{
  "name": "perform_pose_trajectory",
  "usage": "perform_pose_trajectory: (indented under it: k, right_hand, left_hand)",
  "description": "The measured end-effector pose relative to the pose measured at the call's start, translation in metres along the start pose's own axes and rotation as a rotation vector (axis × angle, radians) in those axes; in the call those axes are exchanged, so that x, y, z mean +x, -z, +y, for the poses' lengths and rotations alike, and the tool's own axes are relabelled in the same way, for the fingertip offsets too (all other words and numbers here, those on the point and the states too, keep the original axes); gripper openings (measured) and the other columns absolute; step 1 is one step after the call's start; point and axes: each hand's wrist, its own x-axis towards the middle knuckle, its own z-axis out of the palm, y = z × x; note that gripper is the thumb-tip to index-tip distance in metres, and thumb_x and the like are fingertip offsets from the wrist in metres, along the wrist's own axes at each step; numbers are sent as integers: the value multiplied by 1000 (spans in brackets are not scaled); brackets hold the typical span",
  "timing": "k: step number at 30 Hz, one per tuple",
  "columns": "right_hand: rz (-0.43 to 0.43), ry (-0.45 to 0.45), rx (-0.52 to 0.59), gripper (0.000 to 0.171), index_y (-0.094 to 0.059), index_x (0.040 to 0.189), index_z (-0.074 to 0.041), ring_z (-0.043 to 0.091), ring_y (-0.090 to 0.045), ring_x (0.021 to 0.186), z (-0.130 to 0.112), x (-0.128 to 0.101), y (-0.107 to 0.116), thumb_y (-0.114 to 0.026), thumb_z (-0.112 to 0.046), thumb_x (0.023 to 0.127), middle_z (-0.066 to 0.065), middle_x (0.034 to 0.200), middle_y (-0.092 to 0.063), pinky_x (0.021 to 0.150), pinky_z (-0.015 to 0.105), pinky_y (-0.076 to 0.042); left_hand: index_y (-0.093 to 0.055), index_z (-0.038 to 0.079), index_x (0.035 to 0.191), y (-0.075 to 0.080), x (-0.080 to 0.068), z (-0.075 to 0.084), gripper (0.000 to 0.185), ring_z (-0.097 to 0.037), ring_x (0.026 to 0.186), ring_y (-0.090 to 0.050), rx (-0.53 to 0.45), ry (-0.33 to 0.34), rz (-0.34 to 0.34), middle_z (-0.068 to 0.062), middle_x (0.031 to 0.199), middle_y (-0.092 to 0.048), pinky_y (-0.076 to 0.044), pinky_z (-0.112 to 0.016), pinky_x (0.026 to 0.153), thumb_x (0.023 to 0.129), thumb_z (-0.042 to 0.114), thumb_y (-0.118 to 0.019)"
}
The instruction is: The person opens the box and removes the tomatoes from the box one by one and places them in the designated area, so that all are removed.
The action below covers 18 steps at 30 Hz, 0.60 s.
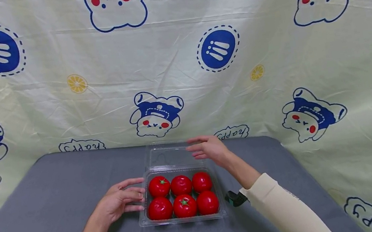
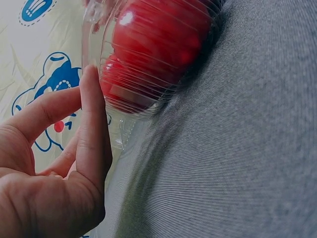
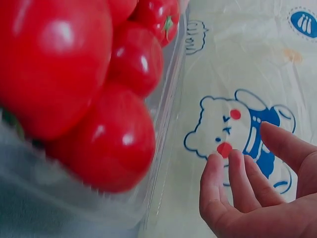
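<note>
Cream sleeves (image 1: 286, 207) are seen nearest, then the left hand (image 1: 121, 199), loosely spread and gripping nothing beside the clear tray (image 1: 221, 206) of six tomatoes (image 1: 184, 208) on the grey surface (image 1: 44, 223), which could be shoved askew if its thin wall is pushed. Farther off, the laid-back lid (image 1: 168, 156) could be bent if it is caught by the relaxed, empty right hand (image 1: 210, 151). On the backdrop (image 1: 163, 55), "happy" can be read; no brand is made out.

The person wears cream sleeves (image 1: 285, 209), the right one faintly marked, and black wrist devices (image 1: 236, 198), hands (image 1: 209, 150) bare.
</note>
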Motion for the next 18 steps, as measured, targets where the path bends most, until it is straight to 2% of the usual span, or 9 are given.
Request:
perform_pose_trajectory:
  k: [4, 10, 18]
  right_hand:
    - [-30, 38, -30, 45, -67, 132, -8, 23, -73, 97, -1, -3, -11, -74, -25, 91, 13, 121, -72, 97, 43, -59]
    - [-96, 76, -86, 43, -67, 131, -10, 22, -71, 100, -2, -11, -28, -75, -25, 91, 10, 117, -74, 103, 52, -54]
    - [-151, 120, -183, 43, -69, 130, -15, 24, -68, 107, -4, -20, -53, -78, -24, 88, 11, 120, -72, 99, 49, -57]
  left_hand:
    - [-52, 2, 143, 1, 1, 0, 53, -18, 82, -70, 2, 1, 3, -4, 102, -72, -65, -40, 75, 92, 2, -66]
    - [-51, 1, 144, -1, 1, -1, 54, -18, 81, -70, 2, 5, 8, -5, 102, -72, -65, -40, 74, 92, 2, -66]
    - [-50, 1, 145, -2, 1, 2, 55, -18, 81, -70, 11, 7, 16, -5, 103, -72, -65, -39, 75, 92, 2, -66]
